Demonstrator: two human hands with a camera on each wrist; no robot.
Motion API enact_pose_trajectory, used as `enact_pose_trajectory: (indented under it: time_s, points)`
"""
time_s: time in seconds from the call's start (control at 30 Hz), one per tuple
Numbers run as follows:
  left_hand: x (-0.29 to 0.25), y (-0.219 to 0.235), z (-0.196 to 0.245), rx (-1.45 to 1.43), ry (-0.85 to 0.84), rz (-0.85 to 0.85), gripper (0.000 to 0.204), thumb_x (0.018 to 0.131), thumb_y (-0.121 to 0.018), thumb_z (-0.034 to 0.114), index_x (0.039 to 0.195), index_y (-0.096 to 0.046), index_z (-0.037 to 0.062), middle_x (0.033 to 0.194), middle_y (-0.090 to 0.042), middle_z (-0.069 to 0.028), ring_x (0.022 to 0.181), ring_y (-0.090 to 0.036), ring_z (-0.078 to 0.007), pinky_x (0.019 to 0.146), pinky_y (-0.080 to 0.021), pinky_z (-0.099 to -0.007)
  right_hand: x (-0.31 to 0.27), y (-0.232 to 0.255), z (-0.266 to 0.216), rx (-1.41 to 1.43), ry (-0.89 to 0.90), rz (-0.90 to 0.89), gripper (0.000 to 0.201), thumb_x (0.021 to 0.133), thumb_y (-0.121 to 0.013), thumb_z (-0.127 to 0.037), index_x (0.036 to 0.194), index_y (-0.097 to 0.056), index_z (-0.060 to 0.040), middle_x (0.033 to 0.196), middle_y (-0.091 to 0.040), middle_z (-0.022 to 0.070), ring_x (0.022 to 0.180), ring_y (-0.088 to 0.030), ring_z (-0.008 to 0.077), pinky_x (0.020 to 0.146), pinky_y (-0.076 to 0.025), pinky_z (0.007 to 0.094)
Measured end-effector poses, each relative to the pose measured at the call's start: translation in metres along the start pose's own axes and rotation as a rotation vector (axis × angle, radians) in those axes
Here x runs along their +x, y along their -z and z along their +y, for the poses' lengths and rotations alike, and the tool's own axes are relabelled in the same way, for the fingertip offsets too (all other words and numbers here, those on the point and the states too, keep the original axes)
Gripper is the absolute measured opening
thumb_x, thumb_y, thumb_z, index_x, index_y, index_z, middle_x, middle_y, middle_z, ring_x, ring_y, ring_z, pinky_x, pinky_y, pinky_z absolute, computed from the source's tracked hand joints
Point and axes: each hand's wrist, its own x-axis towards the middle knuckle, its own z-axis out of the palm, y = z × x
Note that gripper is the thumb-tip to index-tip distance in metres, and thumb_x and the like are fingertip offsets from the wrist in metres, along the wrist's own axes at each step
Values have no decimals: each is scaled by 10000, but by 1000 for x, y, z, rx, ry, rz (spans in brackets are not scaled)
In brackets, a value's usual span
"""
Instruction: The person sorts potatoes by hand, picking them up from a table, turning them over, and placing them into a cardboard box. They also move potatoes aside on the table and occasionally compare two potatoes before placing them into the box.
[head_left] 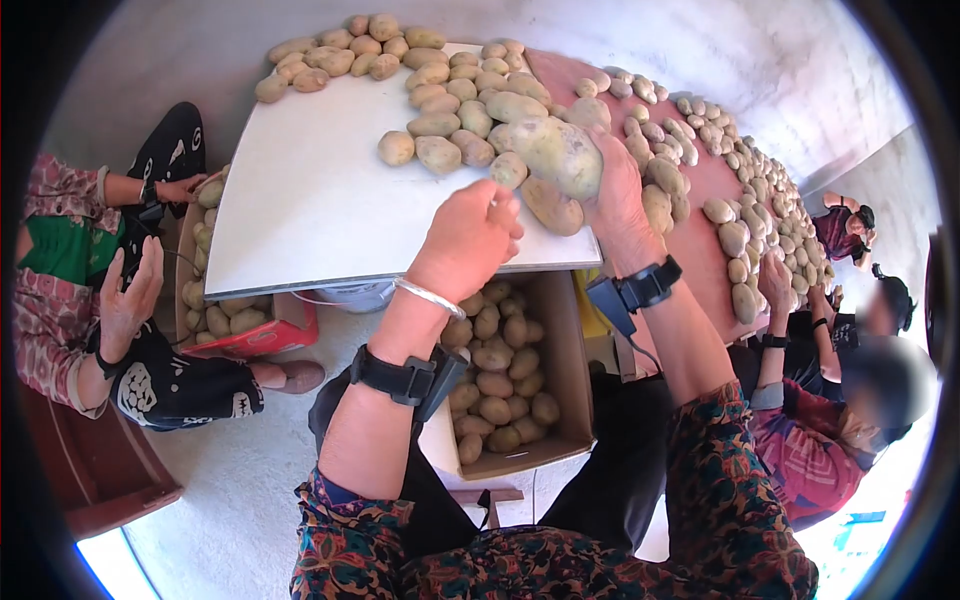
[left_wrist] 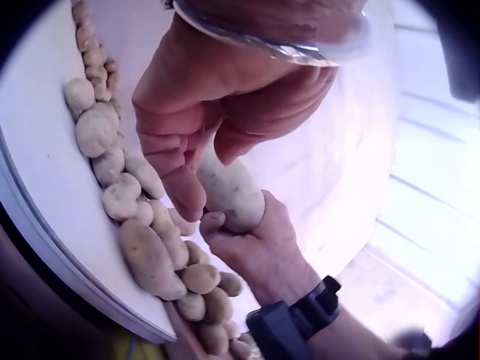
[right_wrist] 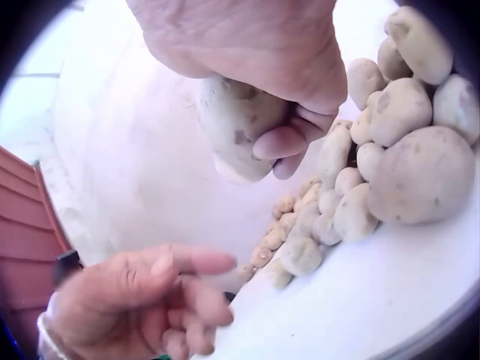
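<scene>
My right hand (head_left: 617, 190) grips a large, pale potato (head_left: 555, 157) above the white board (head_left: 300, 180). In the right wrist view the fingers curl round one end of this potato (right_wrist: 236, 131), whose skin has dark patches. My left hand (head_left: 465, 235) is held over the board's front part, just left of the potato. Its fingers are loosely bent, with nothing in them in the right wrist view, where the left hand (right_wrist: 150, 300) is apart from the potato. Below the right hand lies an oblong potato (head_left: 552, 207) near the board's edge.
Potatoes line the board's back and right side; more cover a reddish surface (head_left: 700, 215) to the right. A cardboard box (head_left: 565, 370) of potatoes stands under the board's front edge, between my legs. A red box (head_left: 270, 340) stands left. People sit on both sides.
</scene>
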Motion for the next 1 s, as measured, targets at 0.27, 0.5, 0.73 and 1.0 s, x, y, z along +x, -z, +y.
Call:
enact_pose_trajectory:
  time_s: [0.27,0.5,0.73,1.0]
  points:
    - [1,-15,14,-770,108,-74,574,977,-514,549,1167,-582,11,1078,-645,-123,952,-655,-196,808,-567,-328,-69,-9,-12,-646,575,-146,383,1012,-500,-297,1215,-602,11,1108,-666,146,1056,-617,223,952,-474,332]
    - [-4,-19,19,-832,-72,-74,546,987,-543,440,1308,-533,-3,1258,-594,-92,1148,-575,-214,1002,-468,-407,-94,5,-14,-624,603,-253,676,824,-784,-285,1371,-497,-10,1295,-581,154,1204,-562,242,1027,-438,365]
    - [-1,-20,21,-943,-211,-237,449,989,-588,298,1304,-499,-11,1249,-572,-106,1178,-548,-205,1009,-461,-403,-100,12,-21,-472,527,-233,780,738,-845,-254,1368,-478,24,1272,-582,133,1210,-545,205,1035,-436,341]
    - [-4,-7,5,-522,-1,-282,493,940,-658,265,1294,-507,-43,1190,-598,-83,1072,-610,-168,932,-512,-315,-111,46,-13,-570,367,-295,607,727,-796,-176,1267,-577,-6,1156,-635,112,1094,-589,186,987,-453,322]
